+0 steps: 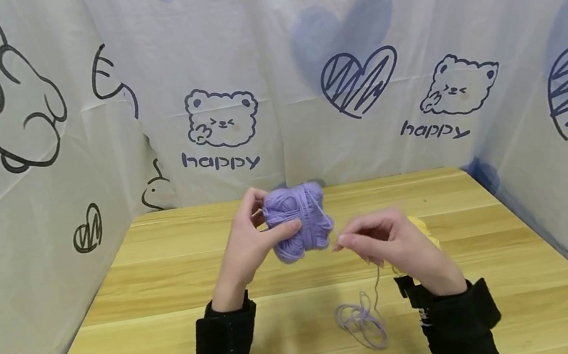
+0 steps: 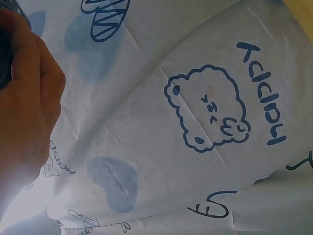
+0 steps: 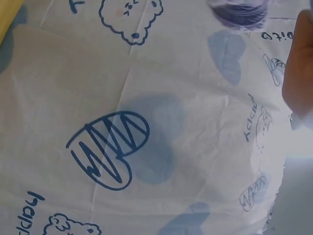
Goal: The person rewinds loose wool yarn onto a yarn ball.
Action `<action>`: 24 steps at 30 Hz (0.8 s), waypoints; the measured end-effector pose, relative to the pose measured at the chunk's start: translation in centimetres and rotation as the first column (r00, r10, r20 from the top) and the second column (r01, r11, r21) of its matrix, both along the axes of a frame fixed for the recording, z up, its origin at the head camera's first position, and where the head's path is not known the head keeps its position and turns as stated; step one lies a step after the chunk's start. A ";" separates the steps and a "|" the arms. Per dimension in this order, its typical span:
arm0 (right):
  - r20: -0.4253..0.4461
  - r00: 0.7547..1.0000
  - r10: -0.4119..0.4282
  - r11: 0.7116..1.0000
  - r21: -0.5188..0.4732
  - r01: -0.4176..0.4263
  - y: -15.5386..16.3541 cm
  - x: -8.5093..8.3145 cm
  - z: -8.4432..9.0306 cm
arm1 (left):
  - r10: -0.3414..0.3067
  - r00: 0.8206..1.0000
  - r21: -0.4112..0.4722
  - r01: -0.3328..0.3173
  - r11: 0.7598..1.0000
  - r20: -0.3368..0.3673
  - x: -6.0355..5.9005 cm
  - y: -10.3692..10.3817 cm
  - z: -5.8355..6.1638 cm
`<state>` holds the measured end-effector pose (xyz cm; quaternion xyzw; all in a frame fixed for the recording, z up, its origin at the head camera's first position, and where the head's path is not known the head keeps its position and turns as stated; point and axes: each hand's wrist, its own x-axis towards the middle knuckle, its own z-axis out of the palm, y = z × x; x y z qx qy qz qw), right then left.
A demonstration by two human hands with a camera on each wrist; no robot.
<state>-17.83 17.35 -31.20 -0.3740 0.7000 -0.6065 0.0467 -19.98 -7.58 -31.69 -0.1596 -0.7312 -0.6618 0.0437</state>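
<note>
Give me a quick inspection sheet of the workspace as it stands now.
Surface: light wooden table, bare grain visible.
Job's things: purple ball of yarn held above the table; thin purple strand runs from it to a loose purple yarn tangle lying on the table.
Clutter: yellow object mostly hidden behind the right hand.
Hands: left hand grips the ball; right hand pinches the strand.
Cables: nothing seen.
Surroundings: white fabric backdrop printed with bears and hearts on three sides.

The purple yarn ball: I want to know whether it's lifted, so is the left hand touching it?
Touching. In the head view the left hand grips the purple yarn ball, thumb across its front, holding it above the table.
</note>
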 end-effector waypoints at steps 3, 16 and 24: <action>-0.041 0.997 0.072 0.995 0.077 -0.069 -0.3 -0.2 -0.2 | 0.011 1.000 0.079 -0.012 0.997 0.008 0.0 0.0 0.0; 0.019 0.995 0.094 0.960 0.263 -0.096 -1.2 -2.6 -1.9 | -0.186 0.982 0.318 0.185 0.930 -0.029 0.4 -0.3 0.6; 0.137 0.990 -0.033 0.974 0.225 0.001 -0.1 -2.7 -2.0 | -0.477 0.877 0.119 0.481 0.869 -0.058 0.9 -0.7 0.8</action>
